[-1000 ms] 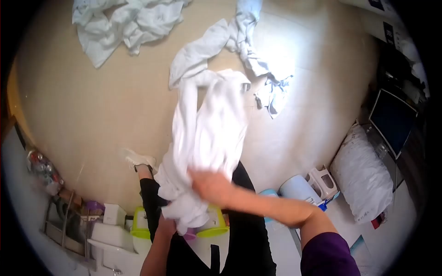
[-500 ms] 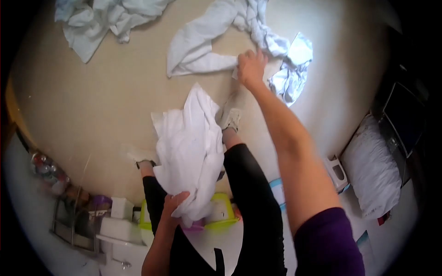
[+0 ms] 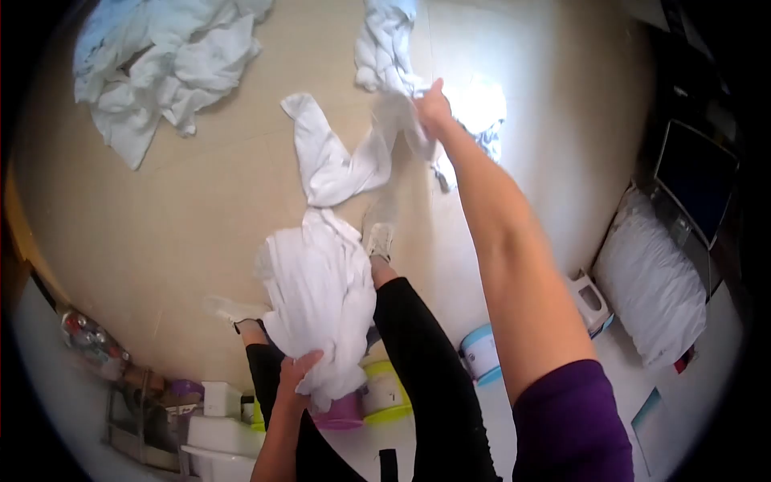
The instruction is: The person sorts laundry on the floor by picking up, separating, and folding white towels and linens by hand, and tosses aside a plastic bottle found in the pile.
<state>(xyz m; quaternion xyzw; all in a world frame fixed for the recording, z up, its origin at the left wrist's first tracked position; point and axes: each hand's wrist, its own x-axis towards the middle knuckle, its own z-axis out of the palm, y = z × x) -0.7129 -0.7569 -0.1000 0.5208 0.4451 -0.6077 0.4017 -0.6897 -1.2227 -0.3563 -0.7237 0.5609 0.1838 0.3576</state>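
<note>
My left hand (image 3: 297, 372) is closed on the lower edge of a bunched white cloth (image 3: 321, 297), which hangs in front of my legs. Stretched forward, my right hand (image 3: 434, 111) grips one end of a long white cloth (image 3: 341, 173). Part of that cloth is lifted and blurred, while its other end bends across the floor close to the bundle. Just past my right hand, a crumpled white cloth (image 3: 388, 44) lies on the floor. Beside the hand on the right is a brightly lit white cloth (image 3: 479, 112), partly hidden by my forearm.
A large heap of white cloth (image 3: 169, 72) lies on the beige floor (image 3: 217, 185) at upper left. Near my feet stand lidded tubs, one green-rimmed (image 3: 385, 394) and one blue (image 3: 482, 353). A stuffed white sack (image 3: 650, 281) and a dark screen (image 3: 697, 181) are at right.
My right hand has drawn back slightly, pulling the long white cloth nearer and raising part of it. The view has shifted; my left hand still holds the bundle.
</note>
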